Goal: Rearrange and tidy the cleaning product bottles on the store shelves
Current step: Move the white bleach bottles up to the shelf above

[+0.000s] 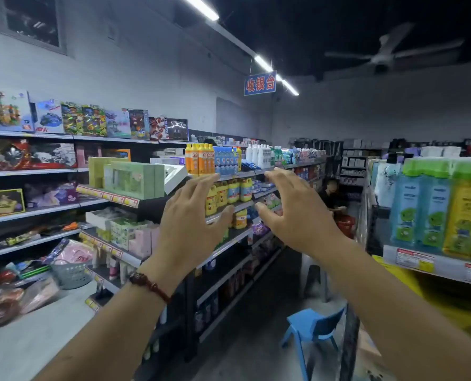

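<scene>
Orange bottles and blue bottles stand in a row on the top shelf of the middle rack, with white bottles further along. Yellow jugs fill the shelf below. My left hand and my right hand are both raised in the air in front of this rack, fingers spread and holding nothing. They are well short of the bottles. A dark red bead bracelet sits on my left wrist. Blue and yellow bottles stand on the near right shelf.
Toy boxes line the left wall shelves. Green gift boxes sit on the rack's end. A blue plastic chair stands in the narrow aisle. A person sits further down the aisle. A grey basket rests low on the left.
</scene>
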`<state>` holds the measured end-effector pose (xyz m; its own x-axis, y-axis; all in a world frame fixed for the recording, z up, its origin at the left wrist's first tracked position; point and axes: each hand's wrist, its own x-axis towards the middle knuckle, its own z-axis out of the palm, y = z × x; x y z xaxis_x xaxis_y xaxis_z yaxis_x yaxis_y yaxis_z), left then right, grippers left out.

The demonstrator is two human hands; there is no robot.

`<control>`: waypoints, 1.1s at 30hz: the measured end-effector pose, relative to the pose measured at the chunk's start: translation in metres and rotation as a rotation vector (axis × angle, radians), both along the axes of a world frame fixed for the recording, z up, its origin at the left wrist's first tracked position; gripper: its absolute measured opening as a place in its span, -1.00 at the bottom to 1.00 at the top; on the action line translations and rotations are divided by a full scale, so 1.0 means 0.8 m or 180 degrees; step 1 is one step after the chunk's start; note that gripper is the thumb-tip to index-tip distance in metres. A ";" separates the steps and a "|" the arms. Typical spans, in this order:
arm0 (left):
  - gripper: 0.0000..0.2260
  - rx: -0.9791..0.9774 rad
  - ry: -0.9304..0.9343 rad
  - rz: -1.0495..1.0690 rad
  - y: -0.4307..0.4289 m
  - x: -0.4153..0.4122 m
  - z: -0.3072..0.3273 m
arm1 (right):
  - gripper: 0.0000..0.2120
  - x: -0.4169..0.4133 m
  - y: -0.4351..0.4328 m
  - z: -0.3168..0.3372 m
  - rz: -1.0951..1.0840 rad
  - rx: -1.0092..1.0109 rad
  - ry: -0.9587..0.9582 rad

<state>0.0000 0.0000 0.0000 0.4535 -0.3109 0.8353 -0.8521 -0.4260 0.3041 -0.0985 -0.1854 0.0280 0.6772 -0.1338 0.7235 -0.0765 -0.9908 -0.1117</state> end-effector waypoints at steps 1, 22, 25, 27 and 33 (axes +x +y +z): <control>-0.46 0.0046 -0.0089 -0.0046 -0.006 0.025 0.000 | -0.39 0.025 -0.005 0.001 0.0003 -0.0002 0.0034; -0.51 0.1021 -0.0204 -0.0344 -0.301 0.508 -0.038 | -0.48 0.454 -0.268 -0.044 -0.0776 0.0441 0.0430; -0.50 0.1102 -0.0163 -0.0369 -0.386 0.566 -0.040 | -0.48 0.509 -0.346 -0.050 -0.0864 0.0424 0.0473; -0.49 0.1167 -0.0160 -0.0376 -0.447 0.606 -0.031 | -0.49 0.549 -0.402 -0.044 -0.0865 0.0380 0.0539; -0.48 0.1131 -0.0134 -0.0430 -0.613 0.724 -0.005 | -0.50 0.669 -0.570 -0.020 -0.0881 0.0302 0.0592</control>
